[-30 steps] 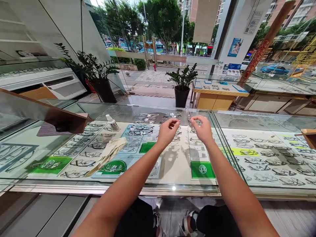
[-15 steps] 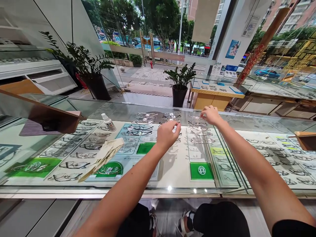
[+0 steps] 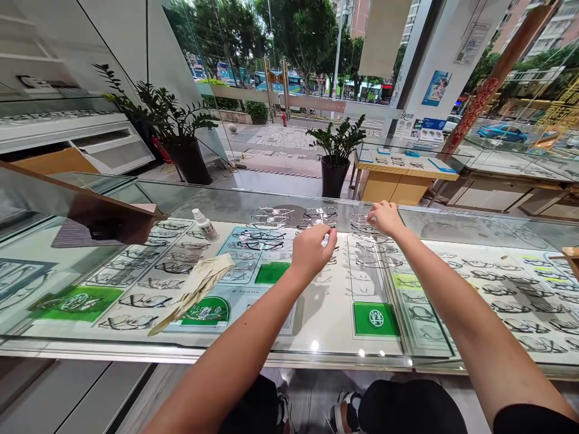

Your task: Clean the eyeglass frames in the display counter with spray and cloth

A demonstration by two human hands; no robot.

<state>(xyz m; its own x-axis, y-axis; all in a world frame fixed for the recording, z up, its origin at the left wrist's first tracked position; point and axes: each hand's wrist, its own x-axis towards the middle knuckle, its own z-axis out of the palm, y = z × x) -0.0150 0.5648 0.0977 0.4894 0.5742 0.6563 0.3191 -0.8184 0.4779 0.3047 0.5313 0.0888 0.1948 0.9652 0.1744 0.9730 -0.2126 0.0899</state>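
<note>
Above the glass counter (image 3: 316,337), my left hand (image 3: 313,248) is curled with thumb and fingertips drawn together; what it holds, if anything, is too small to name. My right hand (image 3: 384,217) is farther right, fingers bent down at the end of a column of eyeglasses (image 3: 362,228); its fingertips touch or nearly touch a frame there. Between the hands lies another row of glasses (image 3: 320,213), partly behind my left hand. Dark-framed glasses (image 3: 260,241) lie left of my left hand.
A white spray bottle (image 3: 204,225) stands at the left, near a beige cloth (image 3: 199,286). A brown wooden stand (image 3: 113,220) juts in at the far left. Green cards (image 3: 375,319) and more frames show under the glass. Potted plants (image 3: 335,163) stand beyond the counter.
The view has shifted slightly, moving the scene a little to the right. My right hand's fingers have lowered a little over the glasses. My left hand keeps its curled shape.
</note>
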